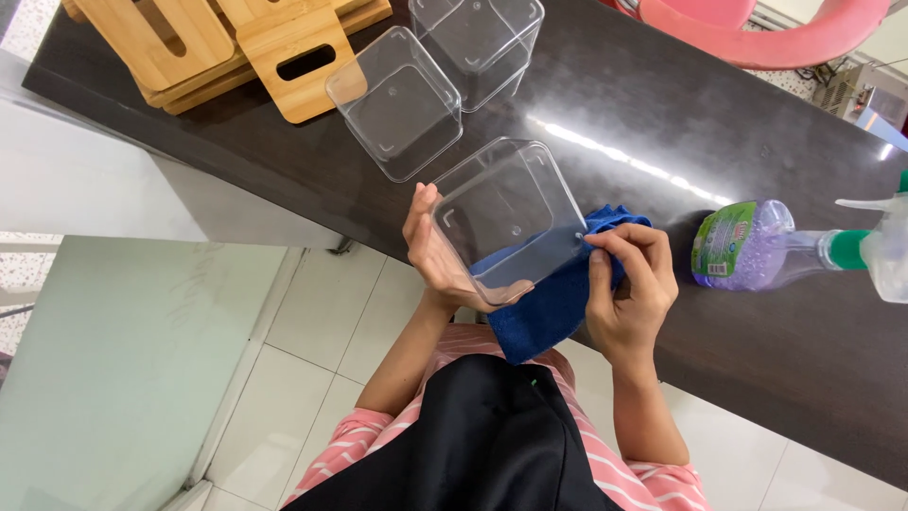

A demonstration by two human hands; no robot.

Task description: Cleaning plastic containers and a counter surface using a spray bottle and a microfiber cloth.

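- A clear square container (506,222) is gripped at its near side by the left hand (435,251).
- A blue cloth (558,293) is pinched against its right wall by the right hand (629,284).
- Right of the grip, a spray bottle (757,248) is lying.
- Beyond the grip, two clear containers (397,104) and bamboo lids (227,47) are set.

Home kitchen: dark counter (605,104), tiled floor (312,331), bamboo boards (218,47), spray bottle (757,248)
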